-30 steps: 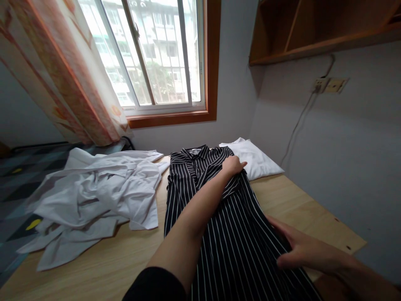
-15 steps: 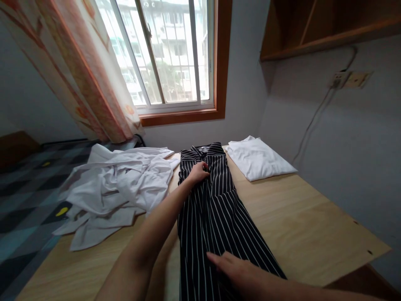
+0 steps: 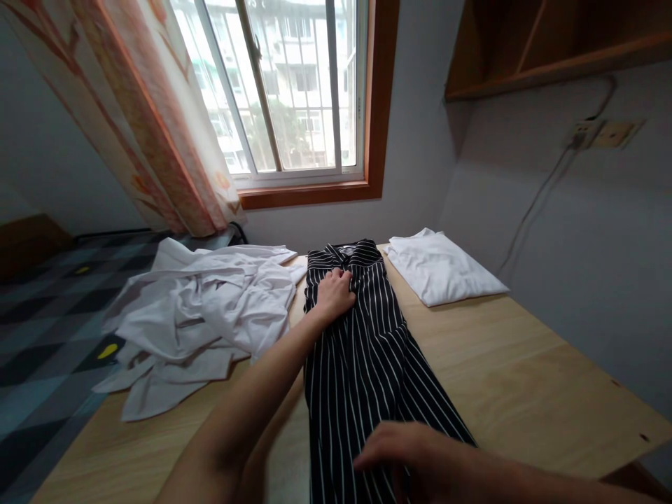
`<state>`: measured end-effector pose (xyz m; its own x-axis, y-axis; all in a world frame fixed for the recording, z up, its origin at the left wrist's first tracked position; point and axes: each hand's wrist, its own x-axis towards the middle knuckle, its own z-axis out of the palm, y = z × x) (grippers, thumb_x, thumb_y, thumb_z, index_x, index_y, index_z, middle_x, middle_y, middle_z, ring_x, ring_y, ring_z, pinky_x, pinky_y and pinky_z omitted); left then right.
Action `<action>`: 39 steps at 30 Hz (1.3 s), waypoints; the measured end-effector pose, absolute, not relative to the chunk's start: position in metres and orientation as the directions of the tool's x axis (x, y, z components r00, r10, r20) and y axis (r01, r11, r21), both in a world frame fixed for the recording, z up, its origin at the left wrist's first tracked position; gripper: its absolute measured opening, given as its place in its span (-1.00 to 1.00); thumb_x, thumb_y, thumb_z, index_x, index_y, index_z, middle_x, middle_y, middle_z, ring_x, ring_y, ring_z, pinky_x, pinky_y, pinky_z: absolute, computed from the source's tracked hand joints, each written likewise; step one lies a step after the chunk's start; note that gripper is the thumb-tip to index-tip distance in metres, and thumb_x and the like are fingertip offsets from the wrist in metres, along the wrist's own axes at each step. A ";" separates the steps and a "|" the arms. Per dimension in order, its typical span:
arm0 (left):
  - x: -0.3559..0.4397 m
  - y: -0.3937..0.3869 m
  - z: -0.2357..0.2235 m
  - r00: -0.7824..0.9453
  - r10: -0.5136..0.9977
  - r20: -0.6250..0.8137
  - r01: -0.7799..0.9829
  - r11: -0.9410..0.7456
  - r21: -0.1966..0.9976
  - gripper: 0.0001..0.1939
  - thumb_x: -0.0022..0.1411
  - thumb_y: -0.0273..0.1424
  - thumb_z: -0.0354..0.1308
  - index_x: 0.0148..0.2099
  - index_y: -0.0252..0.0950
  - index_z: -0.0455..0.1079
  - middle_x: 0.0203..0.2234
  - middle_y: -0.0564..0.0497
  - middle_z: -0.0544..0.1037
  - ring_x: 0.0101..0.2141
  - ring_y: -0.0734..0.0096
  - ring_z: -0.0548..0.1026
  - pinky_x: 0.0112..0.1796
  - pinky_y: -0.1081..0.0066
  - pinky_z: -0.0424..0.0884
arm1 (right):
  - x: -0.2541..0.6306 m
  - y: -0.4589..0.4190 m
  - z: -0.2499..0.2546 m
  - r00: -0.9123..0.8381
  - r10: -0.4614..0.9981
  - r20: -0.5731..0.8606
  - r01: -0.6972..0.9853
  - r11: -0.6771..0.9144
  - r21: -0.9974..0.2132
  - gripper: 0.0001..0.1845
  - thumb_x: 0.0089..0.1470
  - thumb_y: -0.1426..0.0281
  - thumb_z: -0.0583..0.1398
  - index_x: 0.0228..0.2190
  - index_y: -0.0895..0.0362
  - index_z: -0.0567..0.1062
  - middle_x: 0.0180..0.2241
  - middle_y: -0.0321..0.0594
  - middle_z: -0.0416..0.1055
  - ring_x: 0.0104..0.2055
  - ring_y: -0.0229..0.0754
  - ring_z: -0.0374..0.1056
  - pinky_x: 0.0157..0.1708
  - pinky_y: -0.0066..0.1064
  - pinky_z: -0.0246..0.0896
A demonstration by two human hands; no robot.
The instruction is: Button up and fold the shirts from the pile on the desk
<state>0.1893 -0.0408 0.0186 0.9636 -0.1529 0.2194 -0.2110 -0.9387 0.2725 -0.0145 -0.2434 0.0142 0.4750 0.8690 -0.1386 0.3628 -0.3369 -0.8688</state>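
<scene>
A long black-and-white striped dress lies lengthwise in front of me, narrowed into a strip with its collar at the far end. My left hand rests on its upper front, just below the collar, fingers curled into the cloth; the fingertips are hidden. Nearer to me, my right hand is over the lower part of the dress. Its fingers are bent and apart from the thumb, with nothing visible between them.
A rumpled white garment spreads over the left of the wooden table. At the back right lies a folded white garment. A checked bed stands left; a wooden shelf hangs upper right.
My left hand has turned from a pinch with its thumb side showing to knuckles up on the cloth. The right hand's fingers have bent. The view has shifted slightly.
</scene>
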 end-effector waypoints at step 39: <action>0.364 -0.051 -0.005 0.863 -0.318 0.392 -0.384 -0.918 0.101 -0.71 0.38 -0.35 -0.04 -0.07 -0.20 0.52 -0.04 -0.12 0.54 0.03 0.13 0.36 0.06 0.20 0.20 | 0.331 -0.206 -0.057 0.882 0.007 0.471 0.403 -0.528 -0.748 -0.03 0.22 -0.16 -0.27 0.32 0.37 -0.05 0.32 0.14 -0.01 0.36 0.00 -0.08 0.30 -0.15 -0.13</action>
<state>0.3637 -0.0512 -0.0054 0.8633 -0.3179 0.3921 -0.3839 -0.9178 0.1011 0.3310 -0.2056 -0.0567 0.8822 0.0074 0.4708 0.4034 -0.5276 -0.7476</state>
